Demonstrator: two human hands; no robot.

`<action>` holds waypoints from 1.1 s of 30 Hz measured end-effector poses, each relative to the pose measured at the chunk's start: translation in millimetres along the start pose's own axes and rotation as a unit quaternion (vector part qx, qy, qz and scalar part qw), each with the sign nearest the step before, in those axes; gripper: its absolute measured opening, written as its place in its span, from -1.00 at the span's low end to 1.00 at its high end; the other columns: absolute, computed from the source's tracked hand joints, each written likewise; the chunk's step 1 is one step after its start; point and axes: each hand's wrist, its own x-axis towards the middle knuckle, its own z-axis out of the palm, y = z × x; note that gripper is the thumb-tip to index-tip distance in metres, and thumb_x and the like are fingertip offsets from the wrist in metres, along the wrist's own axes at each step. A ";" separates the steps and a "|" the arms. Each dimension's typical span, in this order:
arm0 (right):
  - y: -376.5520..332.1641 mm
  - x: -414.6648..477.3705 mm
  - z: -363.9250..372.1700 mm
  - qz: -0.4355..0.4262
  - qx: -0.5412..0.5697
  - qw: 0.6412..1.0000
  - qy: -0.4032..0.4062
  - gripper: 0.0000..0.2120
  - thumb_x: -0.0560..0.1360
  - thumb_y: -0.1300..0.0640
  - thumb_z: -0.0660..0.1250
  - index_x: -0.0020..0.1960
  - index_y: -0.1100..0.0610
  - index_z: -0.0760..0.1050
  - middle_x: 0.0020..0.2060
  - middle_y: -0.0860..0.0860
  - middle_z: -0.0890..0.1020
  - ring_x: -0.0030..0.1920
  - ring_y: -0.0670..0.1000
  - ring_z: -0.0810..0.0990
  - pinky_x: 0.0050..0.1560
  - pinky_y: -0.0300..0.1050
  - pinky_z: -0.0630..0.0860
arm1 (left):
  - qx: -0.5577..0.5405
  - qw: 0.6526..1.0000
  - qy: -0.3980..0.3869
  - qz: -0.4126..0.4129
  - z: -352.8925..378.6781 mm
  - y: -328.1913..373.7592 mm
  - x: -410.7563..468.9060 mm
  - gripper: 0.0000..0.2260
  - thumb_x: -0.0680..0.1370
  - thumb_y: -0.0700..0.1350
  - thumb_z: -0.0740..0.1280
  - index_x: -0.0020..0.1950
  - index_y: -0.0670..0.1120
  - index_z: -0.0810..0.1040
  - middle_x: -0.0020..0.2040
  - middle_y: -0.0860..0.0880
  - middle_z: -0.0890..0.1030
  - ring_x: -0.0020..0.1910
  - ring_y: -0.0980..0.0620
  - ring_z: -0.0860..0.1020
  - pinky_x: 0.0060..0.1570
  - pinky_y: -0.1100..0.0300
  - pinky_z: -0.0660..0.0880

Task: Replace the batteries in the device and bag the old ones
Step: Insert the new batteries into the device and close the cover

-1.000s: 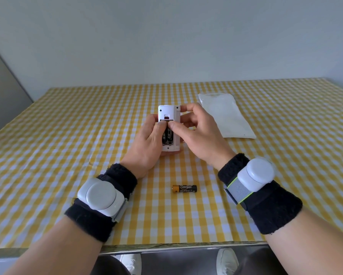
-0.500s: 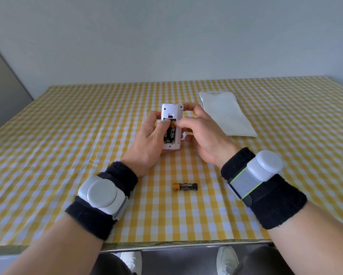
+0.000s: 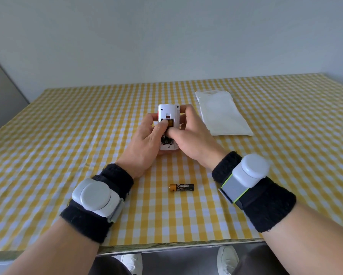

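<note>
A battery (image 3: 181, 187) lies alone on the checked cloth (image 3: 67, 135) at lower centre; just above it, at mid-frame, the left hand (image 3: 145, 138) and right hand (image 3: 194, 135) grip the white device (image 3: 168, 114), thumbs pressing into its open battery bay; a white bag (image 3: 222, 114) lies flat at upper right.

Both thumbs cover the middle of the device's (image 3: 168, 124) battery bay; the loose battery's (image 3: 181, 187) label print is unreadable.
</note>
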 end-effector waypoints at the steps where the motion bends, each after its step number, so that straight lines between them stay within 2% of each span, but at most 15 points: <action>1: 1.7 0.0 0.2 -0.010 0.002 1.000 0.004 -0.56 0.56 0.18 0.41 0.37 -0.05 0.37 0.04 -0.06 0.62 -0.11 -0.17 0.68 -0.19 -0.26 0.62 | -0.008 1.000 -0.001 -0.004 0.3 -0.7 0.2 -0.77 0.76 -0.03 0.23 0.38 -0.05 0.49 0.17 -0.20 0.76 0.17 -0.23 0.74 0.24 -0.33 0.64; 3: 4.3 2.6 -0.8 -0.020 -0.004 1.000 0.009 -0.50 0.53 0.18 0.44 0.39 -0.08 0.38 0.01 -0.04 0.65 -0.19 -0.19 0.65 -0.16 -0.22 0.61 | -0.016 1.000 -0.002 -0.014 -0.7 -1.2 0.9 -0.77 0.77 -0.16 0.22 0.43 -0.10 0.46 0.19 -0.21 0.75 0.17 -0.23 0.75 0.24 -0.29 0.65; 6: 4.3 5.4 -7.8 -0.018 0.022 1.000 -0.010 -0.46 0.47 0.26 0.39 0.40 -0.05 0.43 0.02 0.07 0.70 -0.14 -0.09 0.67 -0.10 -0.14 0.62 | -0.007 1.000 0.010 -0.014 -1.7 -2.2 2.3 -0.76 0.74 -0.19 0.25 0.41 -0.09 0.48 0.18 -0.20 0.76 0.17 -0.25 0.75 0.21 -0.28 0.66; 8: 3.7 6.4 -12.7 -0.011 0.066 0.997 -0.024 -0.45 0.49 0.32 0.34 0.44 0.01 0.43 0.03 0.11 0.72 -0.14 -0.10 0.68 -0.16 -0.26 0.59 | -0.011 1.000 0.025 -0.015 -1.7 -1.2 2.7 -0.79 0.75 -0.18 0.26 0.39 -0.10 0.50 0.15 -0.20 0.76 0.14 -0.23 0.76 0.13 -0.24 0.70; 10: 3.2 6.9 -14.2 -0.003 0.073 0.997 -0.021 -0.47 0.53 0.32 0.34 0.46 0.03 0.43 0.00 0.07 0.73 -0.17 -0.19 0.68 -0.22 -0.36 0.53 | -0.008 0.999 0.029 -0.014 -1.5 0.3 2.4 -0.78 0.76 -0.17 0.25 0.41 -0.12 0.50 0.13 -0.19 0.77 0.11 -0.19 0.78 0.05 -0.16 0.73; 16: 5.9 8.1 -13.8 -0.009 0.051 0.999 -0.016 -0.53 0.56 0.23 0.41 0.44 0.02 0.46 -0.05 -0.02 0.75 -0.14 -0.17 0.68 -0.07 -0.20 0.51 | -0.031 0.999 0.030 -0.021 -2.7 1.9 2.2 -0.77 0.77 -0.20 0.21 0.41 -0.15 0.51 0.12 -0.23 0.77 0.10 -0.19 0.78 -0.03 -0.05 0.75; 18: 6.3 8.8 -15.8 -0.008 0.034 0.999 -0.008 -0.58 0.55 0.21 0.43 0.38 0.01 0.49 -0.09 -0.03 0.74 -0.16 -0.15 0.67 -0.07 -0.17 0.52 | -0.042 0.998 0.032 -0.024 -2.5 0.9 3.1 -0.77 0.77 -0.20 0.21 0.41 -0.14 0.51 0.12 -0.21 0.78 0.11 -0.19 0.78 -0.02 -0.05 0.74; 21: 3.2 9.0 -30.6 -0.036 -0.020 0.999 0.005 -0.78 0.51 0.16 0.50 0.11 0.07 0.57 -0.19 -0.01 0.65 -0.25 -0.09 0.57 -0.13 -0.11 0.52 | -0.085 0.995 0.054 -0.028 -3.8 1.7 5.2 -0.75 0.77 -0.19 0.22 0.44 -0.15 0.47 0.15 -0.21 0.77 0.11 -0.17 0.78 0.02 -0.04 0.72; 22: 0.8 7.7 -38.0 -0.043 -0.028 0.998 -0.022 -0.84 0.51 0.14 0.53 0.03 0.12 0.59 -0.23 -0.01 0.61 -0.28 -0.09 0.53 -0.19 -0.16 0.50 | -0.096 0.993 0.063 -0.030 -5.2 1.1 5.8 -0.74 0.76 -0.18 0.22 0.45 -0.16 0.46 0.17 -0.22 0.76 0.11 -0.17 0.78 0.03 -0.04 0.72; 24: -5.3 2.5 -51.1 -0.043 -0.047 0.990 -0.125 -0.82 0.51 0.13 0.56 -0.05 0.22 0.62 -0.27 0.05 0.59 -0.30 -0.09 0.50 -0.25 -0.21 0.47 | -0.095 0.992 0.072 -0.031 -6.8 -0.2 7.5 -0.73 0.77 -0.18 0.22 0.47 -0.16 0.46 0.17 -0.21 0.76 0.12 -0.16 0.78 0.07 -0.07 0.71; 26: -11.0 -4.6 -55.0 -0.032 -0.100 0.964 -0.243 -0.80 0.48 0.13 0.59 -0.05 0.25 0.66 -0.20 0.18 0.69 -0.23 -0.01 0.60 -0.17 -0.12 0.58 | -0.077 0.994 0.070 -0.028 -6.6 -2.0 8.8 -0.74 0.77 -0.18 0.20 0.45 -0.13 0.48 0.14 -0.17 0.78 0.13 -0.17 0.78 0.10 -0.11 0.71; 28: -12.8 -9.2 -50.6 -0.016 -0.155 0.930 -0.332 -0.79 0.43 0.15 0.63 -0.02 0.20 0.69 -0.12 0.14 0.75 -0.15 0.02 0.68 0.01 -0.03 0.64 | -0.070 0.995 0.069 -0.029 -6.0 -2.7 9.2 -0.77 0.78 -0.19 0.19 0.40 -0.09 0.50 0.10 -0.13 0.79 0.12 -0.16 0.78 0.05 -0.07 0.72; 29: -13.2 -10.5 -47.8 -0.007 -0.175 0.916 -0.361 -0.77 0.40 0.15 0.65 0.00 0.17 0.69 -0.15 0.07 0.76 -0.16 -0.03 0.69 -0.01 -0.07 0.64 | -0.070 0.995 0.070 -0.029 -5.6 -2.7 9.1 -0.79 0.78 -0.19 0.18 0.39 -0.07 0.50 0.10 -0.12 0.79 0.12 -0.15 0.78 0.02 -0.05 0.73; 31: -14.5 -12.3 -42.6 0.002 -0.203 0.895 -0.397 -0.72 0.37 0.14 0.68 0.01 0.10 0.69 -0.23 -0.05 0.73 -0.25 -0.15 0.64 -0.15 -0.26 0.58 | -0.070 0.995 0.070 -0.029 -5.5 -2.6 8.7 -0.79 0.78 -0.18 0.19 0.39 -0.05 0.49 0.14 -0.15 0.77 0.11 -0.14 0.78 0.05 -0.08 0.72; 33: -16.7 -14.9 -38.8 0.001 -0.225 0.880 -0.418 -0.69 0.35 0.12 0.69 0.03 0.05 0.69 -0.19 -0.04 0.74 -0.32 -0.23 0.58 -0.26 -0.40 0.48 | -0.071 0.995 0.065 -0.029 -5.1 -3.1 8.3 -0.80 0.78 -0.18 0.21 0.38 -0.05 0.50 0.15 -0.17 0.77 0.11 -0.13 0.78 0.08 -0.12 0.71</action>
